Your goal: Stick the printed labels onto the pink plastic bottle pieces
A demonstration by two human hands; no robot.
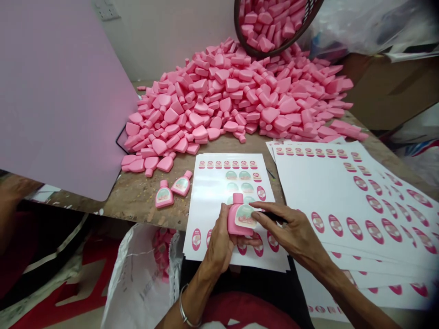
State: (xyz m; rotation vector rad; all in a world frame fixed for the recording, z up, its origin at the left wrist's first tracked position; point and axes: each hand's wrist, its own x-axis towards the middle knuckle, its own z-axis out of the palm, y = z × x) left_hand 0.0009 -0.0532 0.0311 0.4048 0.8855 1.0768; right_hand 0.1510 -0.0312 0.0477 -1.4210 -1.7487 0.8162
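Note:
My left hand (pixel 219 244) is wrapped round a small pink bottle (pixel 235 224), held upright over a sticker sheet (pixel 206 205). Between the thumb and fingers of my right hand (pixel 291 228) is a green and cream label (pixel 245 214), lying over the bottle's front and jutting past its right side. A dark, thin pen-like tool (pixel 274 217) also sits in my right hand, partly hidden. Two labelled pink bottles, one upright-looking (pixel 164 195) and one tilted (pixel 182 183), lie left of the sheet.
A large heap of pink bottles (pixel 219 96) covers the table's back, below a tipped brown basket (pixel 247 50). More sticker sheets (pixel 308 183) are spread at the right. A pale panel (pixel 61 100) stands at the left, and a white sack (pixel 130 278) with pink pieces is below the edge.

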